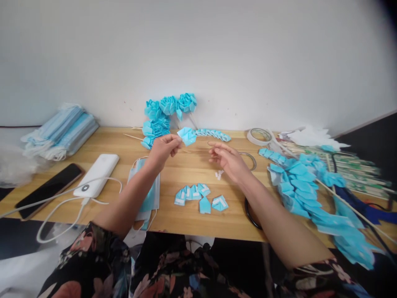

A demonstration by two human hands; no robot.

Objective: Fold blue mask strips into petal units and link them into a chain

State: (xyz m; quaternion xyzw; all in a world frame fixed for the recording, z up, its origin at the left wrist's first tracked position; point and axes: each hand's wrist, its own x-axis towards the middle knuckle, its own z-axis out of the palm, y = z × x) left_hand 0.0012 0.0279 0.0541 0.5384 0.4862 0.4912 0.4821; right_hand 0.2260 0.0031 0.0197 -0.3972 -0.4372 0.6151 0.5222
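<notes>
My left hand (163, 150) is raised over the wooden table (186, 215) and pinches a small folded blue petal piece (187, 135) between thumb and fingers. My right hand (228, 159) is beside it, fingers loosely curled, thumb and forefinger close together on a thin wooden stick (198, 150) that is hard to make out. Below the hands lie several folded blue pieces (201, 198) with white tape tabs. Small white tape scraps (219, 174) lie near my right wrist.
Finished blue flowers (169, 109) lean on the wall. A stack of face masks (63, 130), a phone (49, 188) and a white power bank (96, 174) with cables sit left. A mask (149, 194) lies under my left forearm. Tape roll (259, 135), blue strips (300, 182) and sticks lie right.
</notes>
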